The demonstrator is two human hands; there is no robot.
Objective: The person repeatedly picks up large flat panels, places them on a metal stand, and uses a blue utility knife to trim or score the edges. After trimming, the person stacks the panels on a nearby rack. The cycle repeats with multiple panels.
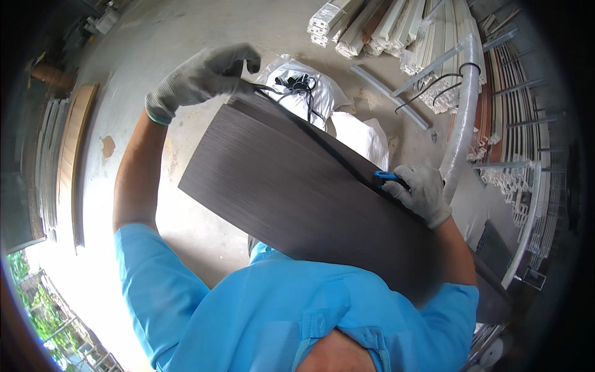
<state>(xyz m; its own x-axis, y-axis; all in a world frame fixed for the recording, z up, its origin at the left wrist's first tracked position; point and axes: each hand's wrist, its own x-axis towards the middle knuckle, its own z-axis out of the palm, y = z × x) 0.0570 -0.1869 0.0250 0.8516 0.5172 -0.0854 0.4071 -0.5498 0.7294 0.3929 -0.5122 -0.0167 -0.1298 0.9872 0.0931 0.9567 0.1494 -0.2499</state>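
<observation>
A long dark board (291, 186) with fine wood grain lies slantwise in front of me. My left hand (201, 77), in a grey knit glove, is at its far left corner. Its fingers are curled, and the lower ones pinch a thin black strip (310, 133) that runs along the board's far edge. The strip's loose end trails off past the corner. My right hand (421, 193), also gloved, grips a blue utility knife (390, 178) against the far edge, farther right. The knife's blade cannot be made out.
Beyond the board, white plastic bags (362, 139) sit on the concrete floor, with tangled black strip (297, 87) on top. White profiles (427, 37) are stacked at the far right beside a plastic-wrapped post (468, 118) and racks. Wooden panels (73, 149) lean at left.
</observation>
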